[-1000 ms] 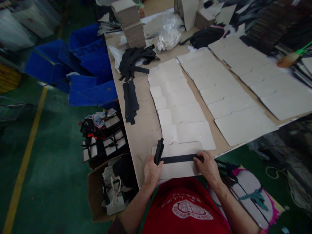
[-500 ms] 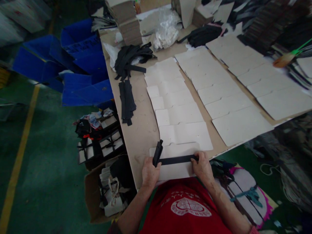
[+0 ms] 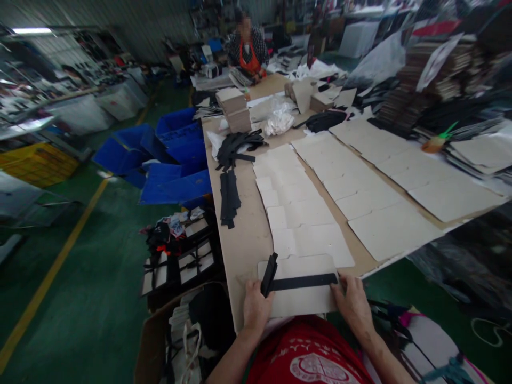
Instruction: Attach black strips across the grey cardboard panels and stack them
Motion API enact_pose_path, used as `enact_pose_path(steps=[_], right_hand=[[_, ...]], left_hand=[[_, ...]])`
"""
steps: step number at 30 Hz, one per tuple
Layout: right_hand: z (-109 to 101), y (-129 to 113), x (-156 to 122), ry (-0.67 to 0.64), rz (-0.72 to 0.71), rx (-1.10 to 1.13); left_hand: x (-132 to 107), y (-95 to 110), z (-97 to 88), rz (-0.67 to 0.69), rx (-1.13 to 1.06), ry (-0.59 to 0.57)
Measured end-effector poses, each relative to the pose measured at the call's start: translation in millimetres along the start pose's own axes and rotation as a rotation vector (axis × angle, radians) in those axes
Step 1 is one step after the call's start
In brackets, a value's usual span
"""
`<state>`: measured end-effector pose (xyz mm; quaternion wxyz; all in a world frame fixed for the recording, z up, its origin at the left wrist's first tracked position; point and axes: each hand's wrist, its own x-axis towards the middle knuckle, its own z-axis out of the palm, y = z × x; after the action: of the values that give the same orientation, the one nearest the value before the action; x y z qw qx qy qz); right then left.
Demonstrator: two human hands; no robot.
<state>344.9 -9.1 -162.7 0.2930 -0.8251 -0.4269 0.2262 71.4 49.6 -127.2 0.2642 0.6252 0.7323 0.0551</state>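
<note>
A black strip [image 3: 304,281] lies flat across the nearest grey card sheet [image 3: 300,301] at the table's front edge. My left hand [image 3: 256,306] is closed on a small bundle of black strips [image 3: 269,273] that stands up at the strip's left end. My right hand [image 3: 352,301] rests on the sheet with its fingers pressed on the strip's right end. A row of similar grey sheets [image 3: 298,213] overlaps away from me up the table.
A second row of larger grey sheets [image 3: 384,192] lies to the right. Loose black strips [image 3: 230,197] and a tangled black pile [image 3: 238,145] sit left of the rows. Blue bins [image 3: 168,160] and an open box [image 3: 176,330] stand on the floor at left. Another person [image 3: 247,48] works at the far end.
The view has tilted up, so the far end of the room and another person now show. My hands stay on the strip, with the right one slid slightly further right.
</note>
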Motion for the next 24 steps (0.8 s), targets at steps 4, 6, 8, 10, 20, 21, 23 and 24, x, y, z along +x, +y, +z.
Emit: enact_pose_path(steps=[4, 6, 8, 10, 20, 21, 23, 24], right_hand=[[7, 7, -14, -0.042, 0.120, 0.050], [8, 8, -25, -0.101, 0.177, 0.096], [8, 3, -39, -0.192, 0.189, 0.163], [12, -9, -52, -0.298, 0.157, 0.245], [13, -67, -52, -0.184, -0.134, 0.124], [8, -77, -48, -0.259, -0.136, 0.154], [1, -103, -42, -0.429, -0.173, 0.238], [-1, -117, -40, -0.479, -0.205, 0.289]], left_hand=[[-5, -12, -3.5, -0.022, 0.009, -0.004], [-7, -23, -7.7, -0.029, 0.001, -0.024], [-12, -37, -13.2, -0.037, -0.010, -0.047], [-18, -54, -19.9, -0.051, -0.019, -0.061], [-31, -59, -83.4, -0.181, -0.260, -0.160], [-31, -50, -87.8, -0.180, -0.406, -0.257], [-32, -33, -92.1, -0.172, -0.787, -0.495], [-33, -24, -92.2, -0.165, -0.957, -0.597]])
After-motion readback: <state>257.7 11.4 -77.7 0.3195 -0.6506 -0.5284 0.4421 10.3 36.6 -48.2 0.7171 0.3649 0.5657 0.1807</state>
